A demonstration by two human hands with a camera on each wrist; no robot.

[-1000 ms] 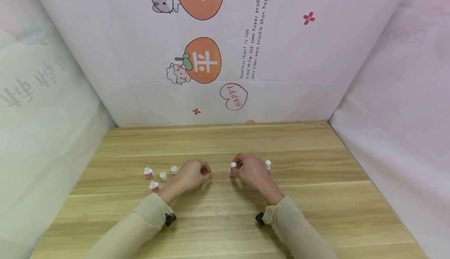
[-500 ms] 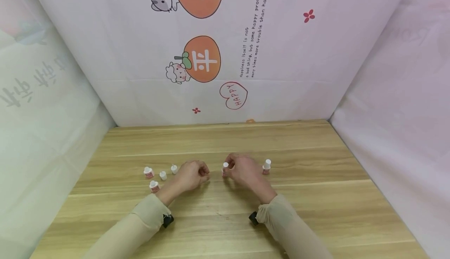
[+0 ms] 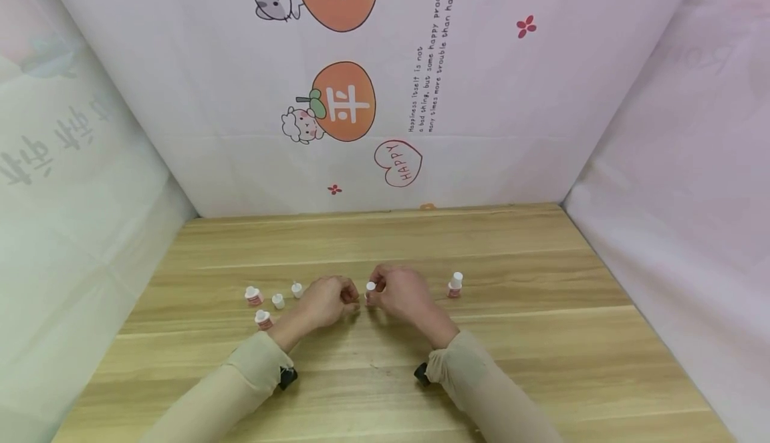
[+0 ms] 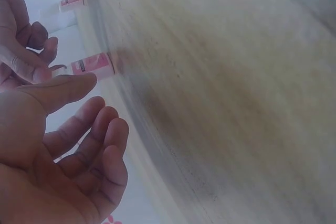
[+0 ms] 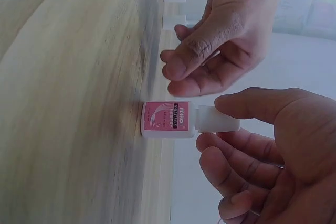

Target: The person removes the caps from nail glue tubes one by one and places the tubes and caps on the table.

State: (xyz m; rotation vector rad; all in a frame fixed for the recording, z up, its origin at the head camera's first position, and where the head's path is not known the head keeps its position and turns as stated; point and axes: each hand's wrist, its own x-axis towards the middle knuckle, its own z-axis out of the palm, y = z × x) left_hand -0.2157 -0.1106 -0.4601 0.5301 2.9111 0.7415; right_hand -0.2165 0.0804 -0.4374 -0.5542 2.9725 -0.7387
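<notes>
Between thumb and fingers, my right hand (image 3: 406, 292) pinches the white cap (image 5: 214, 119) of a small nail glue bottle (image 5: 167, 120) with a pink label. The bottle stands upright on the table, its cap on. Just left of it is my left hand (image 3: 327, 299), whose fingers curl loosely around nothing; in the left wrist view the left thumb (image 4: 71, 90) lies close to the bottle (image 4: 93, 66). Whether they touch is unclear. A second capped bottle (image 3: 455, 285) stands to the right of my right hand.
Left of my left hand are two bottles without caps, a far one (image 3: 254, 295) and a nearer one (image 3: 263, 319), partly behind the forearm. Two loose white caps (image 3: 278, 301) stand near them. Printed white cloth (image 3: 481, 169) walls the wooden table (image 3: 373, 389).
My right hand has moved left with the bottle, bringing it close to my left hand. The second capped bottle has come fully into view. My left hand has hardly moved.
</notes>
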